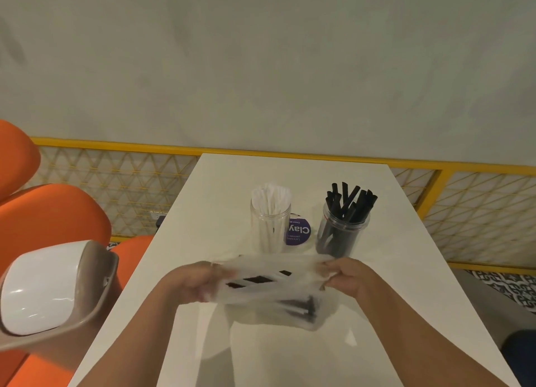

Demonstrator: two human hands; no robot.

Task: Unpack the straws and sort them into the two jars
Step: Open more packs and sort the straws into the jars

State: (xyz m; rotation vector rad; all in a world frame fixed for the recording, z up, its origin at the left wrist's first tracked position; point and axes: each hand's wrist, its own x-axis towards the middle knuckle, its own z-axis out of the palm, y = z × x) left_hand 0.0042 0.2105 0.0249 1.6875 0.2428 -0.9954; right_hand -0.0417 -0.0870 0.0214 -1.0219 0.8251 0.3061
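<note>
Both clear plastic jars (pixel 270 227) are already filled; the see-through plastic bag (pixel 278 293), some straws inside, is gripped by both hands' fingers (pixel 203 285).

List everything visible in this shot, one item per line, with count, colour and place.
table: one, white, centre, running away from the camera
left jar: one, clear, mid-table, holding white straws
right jar: one, clear, right of the first, holding black straws
round label: one, purple with white print, on the table between the jars
plastic bag: one, translucent, held above the near table, black and white straws showing through; count unclear
chairs: orange, left of the table; count unclear
bin with swing lid: one, white and grey, near left
railing: yellow frame with mesh, behind the table
wall: grey, background
hands: two, left hand and right hand gripping the bag's two sides
</note>
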